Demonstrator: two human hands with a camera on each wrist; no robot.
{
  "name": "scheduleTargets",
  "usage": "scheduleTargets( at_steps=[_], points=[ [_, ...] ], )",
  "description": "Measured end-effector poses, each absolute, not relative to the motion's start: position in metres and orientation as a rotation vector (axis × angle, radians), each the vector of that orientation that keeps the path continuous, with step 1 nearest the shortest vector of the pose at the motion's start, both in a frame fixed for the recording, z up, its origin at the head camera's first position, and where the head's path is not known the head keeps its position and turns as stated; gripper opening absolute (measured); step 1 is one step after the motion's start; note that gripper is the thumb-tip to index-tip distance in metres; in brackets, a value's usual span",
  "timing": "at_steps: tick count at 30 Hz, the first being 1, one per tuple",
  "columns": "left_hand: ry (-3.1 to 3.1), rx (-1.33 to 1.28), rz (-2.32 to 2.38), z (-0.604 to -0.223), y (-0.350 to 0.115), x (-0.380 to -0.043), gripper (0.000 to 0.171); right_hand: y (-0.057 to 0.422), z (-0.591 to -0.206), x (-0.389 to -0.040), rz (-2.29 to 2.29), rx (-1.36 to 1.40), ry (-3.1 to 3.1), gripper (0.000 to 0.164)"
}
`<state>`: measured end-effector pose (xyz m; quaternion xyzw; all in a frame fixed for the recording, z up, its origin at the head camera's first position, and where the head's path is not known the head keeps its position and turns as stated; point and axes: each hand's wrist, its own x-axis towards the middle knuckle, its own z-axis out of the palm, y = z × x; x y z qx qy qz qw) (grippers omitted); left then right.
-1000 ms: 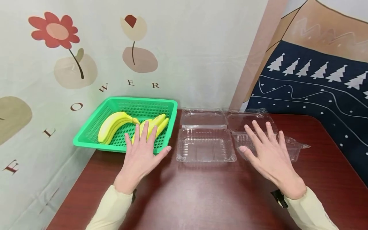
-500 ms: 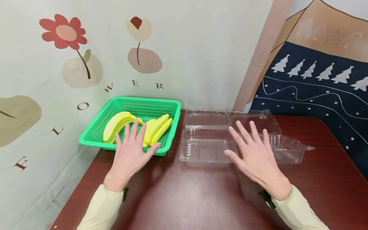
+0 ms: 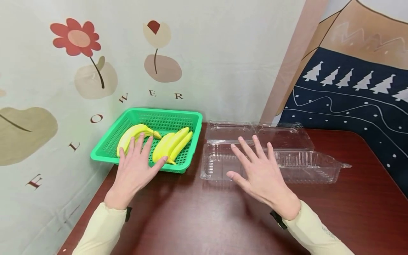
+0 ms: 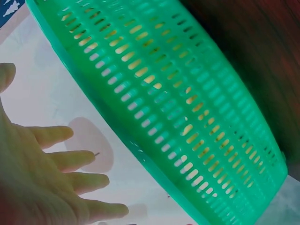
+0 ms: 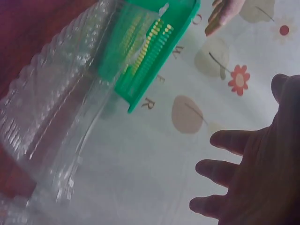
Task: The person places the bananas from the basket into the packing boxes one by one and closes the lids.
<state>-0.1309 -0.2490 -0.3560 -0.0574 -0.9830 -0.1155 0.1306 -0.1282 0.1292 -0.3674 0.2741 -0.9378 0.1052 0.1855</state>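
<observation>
A red-brown table [image 3: 204, 219] carries a green basket [image 3: 165, 112] and two clear containers [image 3: 310, 173] (lids open).

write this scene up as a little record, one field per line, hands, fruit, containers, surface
left hand: fingers spread, holding nothing, overlapping the basket's near edge in the head view
right hand: fingers spread, holding nothing, in front of the boxes in the head view
fruit: yellow bananas, two bunches
basket: green, perforated, holds the bananas
boxes: two, clear, side by side, lids open
surface: reddish-brown table
</observation>
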Motion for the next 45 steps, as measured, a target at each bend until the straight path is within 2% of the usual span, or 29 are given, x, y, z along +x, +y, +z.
scheduleTargets(
  at_steps=[10,19,32,45],
  points=[
    [-2.886,-0.166,-0.336,-0.354,-0.261,-0.136,0.088,0.097,-0.374,-0.129,0.278,0.881,-2.619,0.092],
    [-2.934,-0.207,-0.381,-0.350,-0.273,-0.146,0.085,0.060,-0.380,-0.129,0.245,0.980,-2.658,0.081],
    [-3.008,-0.329,-0.259,-0.350,-0.276,-0.172,0.088,0.027,-0.389,-0.129,0.204,1.071,-2.659,0.079],
    [-3.046,-0.541,-0.228,-0.350,-0.273,-0.211,0.078,0.013,-0.400,-0.123,0.117,1.100,-2.719,0.080]
  ],
)
